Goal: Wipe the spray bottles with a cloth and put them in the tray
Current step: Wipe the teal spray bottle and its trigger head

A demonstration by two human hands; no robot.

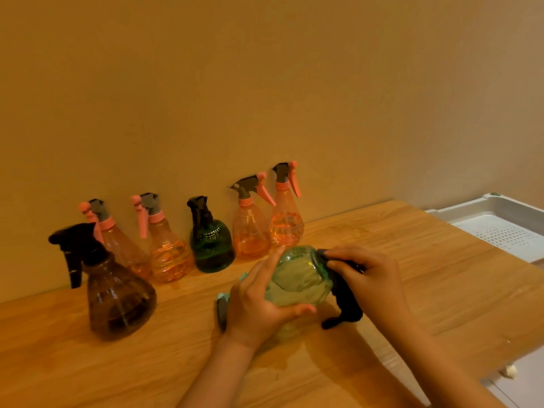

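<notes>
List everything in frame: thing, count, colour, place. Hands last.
Orange spray bottles: 4, clear orange with pink triggers, standing in a row along the wall.
Dark green spray bottle: 1, green with black head, standing in that row between the orange pairs.
Brown spray bottle: 1, dark brown with black head, standing in front of the row at its left end.
Light green spray bottle: 1, pale green with black head, held on its side above the table.
Cloth: 1, teal, under the left hand and behind the held bottle.
Table: 1, light wood.
Tray: 1, white, perforated, beyond the table's right edge.
Left hand: grips the bottle's body.
Right hand: grips its black spray head.
</notes>
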